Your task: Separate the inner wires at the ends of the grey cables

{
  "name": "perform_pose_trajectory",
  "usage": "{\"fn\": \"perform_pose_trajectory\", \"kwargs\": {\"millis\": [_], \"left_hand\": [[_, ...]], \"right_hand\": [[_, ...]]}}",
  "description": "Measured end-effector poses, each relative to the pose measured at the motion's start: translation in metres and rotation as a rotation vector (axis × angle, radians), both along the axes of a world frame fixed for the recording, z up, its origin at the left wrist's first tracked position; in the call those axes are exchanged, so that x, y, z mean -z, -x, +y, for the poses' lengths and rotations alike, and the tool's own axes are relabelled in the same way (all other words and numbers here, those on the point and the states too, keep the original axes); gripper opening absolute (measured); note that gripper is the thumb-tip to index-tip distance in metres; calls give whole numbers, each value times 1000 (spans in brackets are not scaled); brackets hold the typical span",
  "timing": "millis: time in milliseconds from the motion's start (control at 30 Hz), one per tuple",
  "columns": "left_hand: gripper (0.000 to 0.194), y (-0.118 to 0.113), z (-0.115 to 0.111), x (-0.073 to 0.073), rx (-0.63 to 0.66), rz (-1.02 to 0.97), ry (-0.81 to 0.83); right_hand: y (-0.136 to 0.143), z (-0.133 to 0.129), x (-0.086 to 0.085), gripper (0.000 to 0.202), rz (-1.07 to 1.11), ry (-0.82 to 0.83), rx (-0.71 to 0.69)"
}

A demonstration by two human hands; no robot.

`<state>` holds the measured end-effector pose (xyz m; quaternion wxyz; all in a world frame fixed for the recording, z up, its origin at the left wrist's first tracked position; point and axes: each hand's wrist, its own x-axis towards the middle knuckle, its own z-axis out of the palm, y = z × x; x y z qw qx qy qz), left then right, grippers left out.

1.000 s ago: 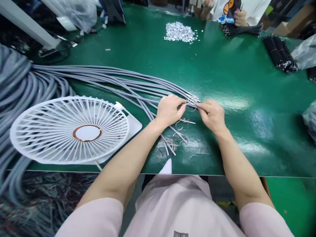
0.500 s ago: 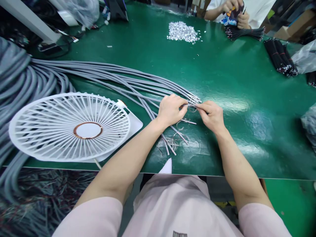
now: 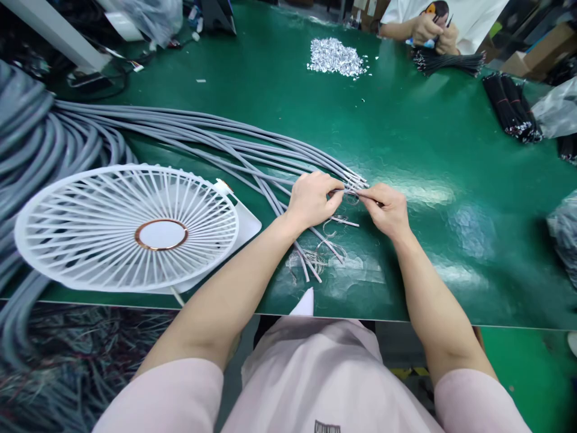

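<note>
Several grey cables (image 3: 252,135) run from the left across the green table, their stripped pale ends (image 3: 358,180) gathered beside my hands. My left hand (image 3: 315,198) is closed, pinching one grey cable close to its end. Just to the right, my right hand (image 3: 385,207) pinches the stripped end of that cable between thumb and fingers; the fine detail at the fingertips is too small to make out. Below my hands lie a few more cables with pale ends (image 3: 338,252) and loose, thin shield strands (image 3: 313,258).
A white fan (image 3: 126,228) lies at my left beside a big coil of grey cable (image 3: 27,138). Silvery scraps (image 3: 336,57) are heaped at the back. Bundles of black wires (image 3: 511,108) lie at the far right, and a co-worker's hands (image 3: 435,33) are beyond the table.
My hands keep nearly the same pinching pose on the cable end. Across the table, the co-worker's hands have moved slightly lower. The view has shifted very slightly.
</note>
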<state>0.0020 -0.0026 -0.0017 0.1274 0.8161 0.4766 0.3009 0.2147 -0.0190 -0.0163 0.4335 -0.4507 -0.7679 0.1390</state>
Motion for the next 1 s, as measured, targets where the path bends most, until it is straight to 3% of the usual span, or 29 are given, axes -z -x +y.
{"fn": "perform_pose_trajectory", "kwargs": {"millis": [167, 567, 700, 1000], "left_hand": [[24, 2, 3, 2, 12, -69, 46], [25, 1, 1, -4, 4, -140, 115], [26, 2, -1, -8, 9, -173, 134], [25, 2, 1, -5, 25, -125, 138]], "right_hand": [[0, 5, 3, 17, 115, 60, -53], [12, 5, 2, 4, 263, 235, 33], [12, 6, -2, 8, 318, 291, 47], [23, 3, -5, 8, 343, 277, 95]]}}
